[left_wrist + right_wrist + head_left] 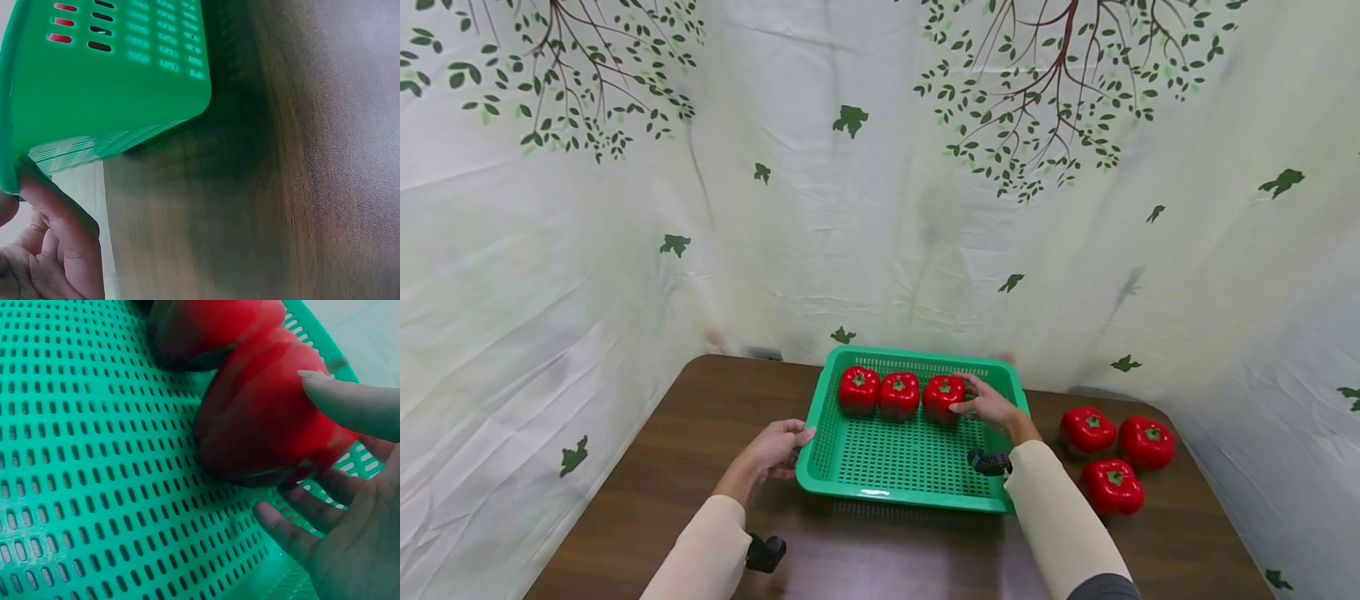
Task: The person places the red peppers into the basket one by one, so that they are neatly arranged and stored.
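Observation:
A green plastic basket (910,498) with perforated sides sits on the wooden table. My left hand (775,448) pinches its left rim between thumb and fingers; in the left wrist view the fingers (65,231) curl under the rim. Inside, along the far side, a row of three red bell peppers stands stem up: a left one (858,391), a middle one (898,395) and a right one (943,397). My right hand (988,406) holds the right pepper, its thumb (350,406) against the skin and the other fingers around the side.
Three more red bell peppers lie on the brown table (647,500) right of the basket: a far-left one (1087,430), a far-right one (1147,443) and a nearer one (1112,487). Behind the table hangs a pale curtain (880,250) printed with leaves and branches.

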A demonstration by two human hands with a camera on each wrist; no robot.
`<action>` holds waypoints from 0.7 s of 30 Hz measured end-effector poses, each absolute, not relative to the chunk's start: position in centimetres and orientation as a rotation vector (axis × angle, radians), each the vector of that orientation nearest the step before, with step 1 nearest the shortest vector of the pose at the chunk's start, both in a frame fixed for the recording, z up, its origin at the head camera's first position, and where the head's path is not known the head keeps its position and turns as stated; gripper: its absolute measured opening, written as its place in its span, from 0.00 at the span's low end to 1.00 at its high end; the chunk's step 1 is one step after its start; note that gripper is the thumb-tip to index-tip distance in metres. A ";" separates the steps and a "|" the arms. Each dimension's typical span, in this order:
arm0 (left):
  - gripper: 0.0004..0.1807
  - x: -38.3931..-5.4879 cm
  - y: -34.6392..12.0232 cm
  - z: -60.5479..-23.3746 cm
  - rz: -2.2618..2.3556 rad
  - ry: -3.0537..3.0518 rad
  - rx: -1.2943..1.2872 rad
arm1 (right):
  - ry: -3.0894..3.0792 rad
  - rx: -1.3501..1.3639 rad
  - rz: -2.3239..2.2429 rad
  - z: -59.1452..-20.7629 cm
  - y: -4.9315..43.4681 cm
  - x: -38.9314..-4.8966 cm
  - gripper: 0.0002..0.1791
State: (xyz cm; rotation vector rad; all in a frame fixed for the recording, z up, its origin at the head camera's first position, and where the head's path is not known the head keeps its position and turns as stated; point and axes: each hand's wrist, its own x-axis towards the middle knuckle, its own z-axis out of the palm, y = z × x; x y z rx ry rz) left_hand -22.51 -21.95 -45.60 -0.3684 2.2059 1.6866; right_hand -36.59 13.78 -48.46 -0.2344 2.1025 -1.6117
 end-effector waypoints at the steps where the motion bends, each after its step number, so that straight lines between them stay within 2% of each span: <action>1: 0.17 -22.5 -22.0 -45.6 1.687 2.205 -0.366 | 2.098 -0.227 -1.622 -48.5 13.7 -36.5 0.40; 12: 0.19 -22.5 -22.0 -45.3 1.674 2.194 -0.358 | 2.323 -0.267 -1.477 -47.4 12.0 -35.7 0.42; 21: 0.18 -22.5 -22.0 -45.5 1.688 2.200 -0.352 | 2.483 -0.170 -1.418 -47.4 11.1 -35.8 0.37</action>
